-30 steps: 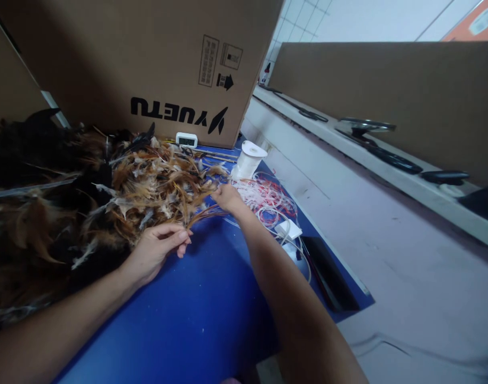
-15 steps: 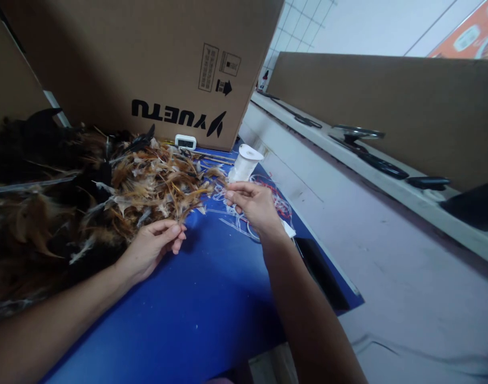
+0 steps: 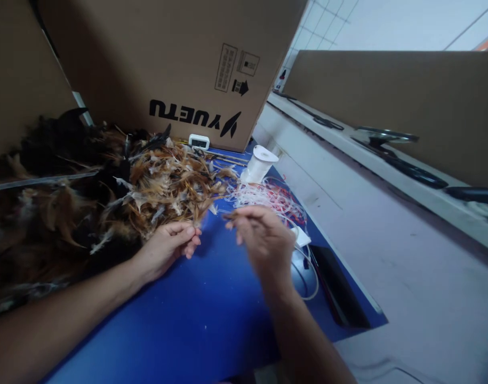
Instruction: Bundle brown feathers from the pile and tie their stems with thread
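Note:
My left hand [image 3: 172,245] is closed in a pinch on a light brown feather [image 3: 201,214], whose tip points up from the fingertips. To its right, my right hand [image 3: 263,234] is blurred by motion and pinches a small brown feather [image 3: 229,216] above the blue table [image 3: 196,320]. Behind and left of my left hand spreads a large heap of brown, black and whitish feathers [image 3: 167,181]. A tangle of white and red string [image 3: 271,197] lies beyond my right hand, beside a white spool [image 3: 258,165].
A tall cardboard box [image 3: 180,53] stands behind the heap, with a small white digital display [image 3: 199,141] at its foot. At the right lie a dark phone-like slab [image 3: 340,288], a white plug with cable [image 3: 302,236] and a wall ledge [image 3: 343,133] holding dark tools.
My right hand has moved down and toward me, away from the string and spool, with a feather in its fingers. My left hand keeps its pinch. The view has shifted slightly left.

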`<state>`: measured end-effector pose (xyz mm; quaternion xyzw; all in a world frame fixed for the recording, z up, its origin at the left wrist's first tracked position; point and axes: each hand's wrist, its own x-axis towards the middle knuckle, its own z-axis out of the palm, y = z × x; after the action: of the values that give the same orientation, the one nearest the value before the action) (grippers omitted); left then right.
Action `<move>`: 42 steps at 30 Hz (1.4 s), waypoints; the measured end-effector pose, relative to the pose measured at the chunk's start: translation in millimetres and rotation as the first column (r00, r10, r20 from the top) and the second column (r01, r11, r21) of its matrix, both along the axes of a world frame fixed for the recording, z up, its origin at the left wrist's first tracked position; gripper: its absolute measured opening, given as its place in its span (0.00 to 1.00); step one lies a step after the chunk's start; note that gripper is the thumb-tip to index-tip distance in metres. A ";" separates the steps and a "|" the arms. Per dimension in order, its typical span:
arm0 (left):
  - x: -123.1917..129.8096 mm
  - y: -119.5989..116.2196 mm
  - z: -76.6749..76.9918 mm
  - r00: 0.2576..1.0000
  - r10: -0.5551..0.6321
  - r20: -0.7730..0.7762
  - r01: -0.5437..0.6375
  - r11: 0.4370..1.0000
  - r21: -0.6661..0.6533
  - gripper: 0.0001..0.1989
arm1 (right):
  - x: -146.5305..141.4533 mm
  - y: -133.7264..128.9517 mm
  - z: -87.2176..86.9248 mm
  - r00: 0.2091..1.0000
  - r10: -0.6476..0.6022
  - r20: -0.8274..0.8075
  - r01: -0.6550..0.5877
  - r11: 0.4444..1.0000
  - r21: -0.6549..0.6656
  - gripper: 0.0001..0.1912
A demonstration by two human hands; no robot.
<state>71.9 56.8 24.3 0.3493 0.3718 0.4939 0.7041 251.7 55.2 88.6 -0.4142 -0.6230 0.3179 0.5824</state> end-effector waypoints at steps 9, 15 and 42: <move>5.5 -6.7 2.5 0.996 -0.069 0.049 0.071 0.996 -0.048 0.11 | -20.5 1.7 -39.0 0.905 0.161 -0.393 -0.292 0.908 -0.300 0.09; 7.5 -12.3 -2.1 0.989 -0.130 0.069 0.137 0.985 -0.103 0.11 | -19.2 4.0 -45.3 0.889 0.141 -0.436 -0.289 0.911 -0.295 0.11; 5.3 -13.4 -0.2 0.971 -0.172 0.167 0.204 0.960 -0.194 0.11 | -20.2 -0.1 -49.5 0.925 0.198 -0.324 -0.283 0.928 -0.241 0.09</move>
<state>77.1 43.5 24.1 0.2692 0.3334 0.4074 0.8065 231.6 55.2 39.1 -0.3609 -0.5242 0.5313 0.5592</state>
